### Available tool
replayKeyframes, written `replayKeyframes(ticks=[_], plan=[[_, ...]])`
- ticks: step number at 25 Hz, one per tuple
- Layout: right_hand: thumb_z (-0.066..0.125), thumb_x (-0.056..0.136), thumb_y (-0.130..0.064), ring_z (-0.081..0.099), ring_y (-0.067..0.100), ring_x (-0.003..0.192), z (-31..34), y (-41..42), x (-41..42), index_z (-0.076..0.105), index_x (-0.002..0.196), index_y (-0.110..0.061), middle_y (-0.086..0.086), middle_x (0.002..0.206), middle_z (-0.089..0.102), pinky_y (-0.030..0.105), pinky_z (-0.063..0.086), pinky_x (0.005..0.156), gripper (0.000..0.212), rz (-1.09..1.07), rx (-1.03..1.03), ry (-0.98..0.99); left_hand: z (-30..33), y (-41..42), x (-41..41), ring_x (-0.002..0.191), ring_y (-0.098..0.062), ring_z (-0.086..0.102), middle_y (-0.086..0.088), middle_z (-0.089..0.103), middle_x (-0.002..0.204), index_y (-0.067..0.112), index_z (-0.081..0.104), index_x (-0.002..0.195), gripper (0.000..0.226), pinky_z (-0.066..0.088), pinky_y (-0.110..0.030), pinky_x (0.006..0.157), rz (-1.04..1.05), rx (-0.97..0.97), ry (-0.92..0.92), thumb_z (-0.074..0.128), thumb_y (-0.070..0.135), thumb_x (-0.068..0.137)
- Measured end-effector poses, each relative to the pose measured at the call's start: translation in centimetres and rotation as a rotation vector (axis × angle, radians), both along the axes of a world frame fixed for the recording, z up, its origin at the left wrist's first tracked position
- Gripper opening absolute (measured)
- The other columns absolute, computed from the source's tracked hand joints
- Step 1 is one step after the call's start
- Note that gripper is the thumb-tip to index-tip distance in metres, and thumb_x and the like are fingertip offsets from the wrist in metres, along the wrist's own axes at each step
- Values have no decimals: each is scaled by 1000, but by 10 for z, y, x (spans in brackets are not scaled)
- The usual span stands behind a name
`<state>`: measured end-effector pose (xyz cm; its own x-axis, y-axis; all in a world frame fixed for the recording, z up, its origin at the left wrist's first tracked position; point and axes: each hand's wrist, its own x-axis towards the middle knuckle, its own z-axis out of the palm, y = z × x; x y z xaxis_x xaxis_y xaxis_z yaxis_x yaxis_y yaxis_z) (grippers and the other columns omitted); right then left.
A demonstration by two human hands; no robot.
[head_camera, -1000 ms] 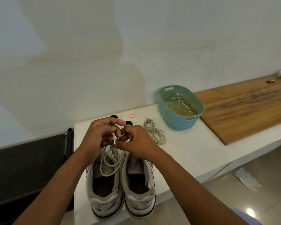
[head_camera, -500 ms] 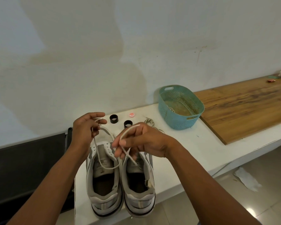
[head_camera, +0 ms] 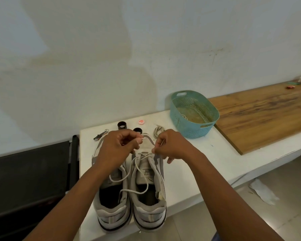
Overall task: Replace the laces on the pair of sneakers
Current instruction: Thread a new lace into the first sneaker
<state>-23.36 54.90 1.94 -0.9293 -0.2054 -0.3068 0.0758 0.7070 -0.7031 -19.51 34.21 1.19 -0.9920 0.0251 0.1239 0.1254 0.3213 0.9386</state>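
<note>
left hand (head_camera: 117, 146), right hand (head_camera: 172, 145): each pinching flat white lace (head_camera: 139, 171) | grey mesh sneakers (head_camera: 146, 197)

A pale, stained wall (head_camera: 146, 49) rises beyond the hands, behind a white counter (head_camera: 207, 153) that runs off to the right of the right hand. On it, farther right, lies 1 wooden board (head_camera: 268, 115). Dark furniture (head_camera: 30, 180) stands left of the left hand; glossy floor tiles (head_camera: 276, 214) lie lower right.
</note>
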Motion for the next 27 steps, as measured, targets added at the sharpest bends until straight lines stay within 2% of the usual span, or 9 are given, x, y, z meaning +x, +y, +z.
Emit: replayKeyframes(ticks=[2, 4, 7, 9, 12, 17, 22, 27], plan=[[87, 81, -32, 77, 23, 75, 2, -4, 6, 68, 93, -8, 9, 84, 76, 35, 65, 59, 33, 47, 74, -164, -1, 7, 3, 72, -10, 71, 11, 77, 82, 24, 81, 91, 7, 56, -19, 67, 22, -125, 55, 77, 18, 90], [87, 81, -35, 77, 24, 79, 6, -12, 11, 67, 94, -8, 9, 85, 75, 34, 65, 62, 36, 92, 91, -262, -1, 10, 6, 70, -10, 68, 11, 76, 78, 26, 81, 85, 7, 52, -15, 63, 46, -172, 57, 80, 20, 87], [83, 85, -19, 78, 29, 80, 11, -14, 11, 70, 98, -1, 15, 89, 77, 44, 66, 74, 25, 70, 42, -312, -5, 13, 7, 68, -8, 68, 12, 74, 72, 26, 80, 78, 9, 55, -20, 64, 8, -256, 11, 82, 18, 82], [77, 88, -6, 78, 34, 79, 15, -11, 10, 70, 104, 7, 22, 92, 77, 48, 65, 76, 22, 3, -8, -351, -9, 14, 8, 70, -3, 69, 17, 74, 73, 28, 80, 75, 11, 57, -19, 66, -39, -306, -30, 83, 18, 80], [70, 90, 4, 77, 39, 84, 16, -8, 9, 66, 110, 13, 28, 97, 75, 52, 64, 79, 22, -47, -38, -388, -17, 17, 9, 70, -2, 67, 14, 73, 70, 29, 80, 71, 11, 55, -18, 64, -60, -412, -72, 85, 22, 77], [65, 92, 8, 76, 41, 88, 10, -8, 6, 66, 113, 14, 30, 101, 74, 53, 63, 82, 21, -64, -46, -413, -22, 26, 9, 76, -3, 64, 14, 70, 77, 29, 82, 78, 4, 53, -23, 71, -34, -533, -53, 82, 26, 81], [64, 94, 7, 75, 41, 96, 13, -6, 7, 66, 116, 14, 30, 106, 73, 51, 62, 89, 22, -39, -66, -438, -28, 31, 9, 74, -4, 63, 11, 72, 79, 28, 82, 80, 4, 44, -18, 63, 30, -573, -52, 80, 31, 82], [67, 93, 6, 76, 41, 94, 14, -5, 6, 66, 115, 13, 30, 104, 74, 51, 62, 88, 24, -24, -80, -438, -32, 31, 8, 71, -6, 64, 10, 72, 76, 28, 82, 79, 11, 48, -21, 63, 97, -576, -67, 79, 38, 83]])
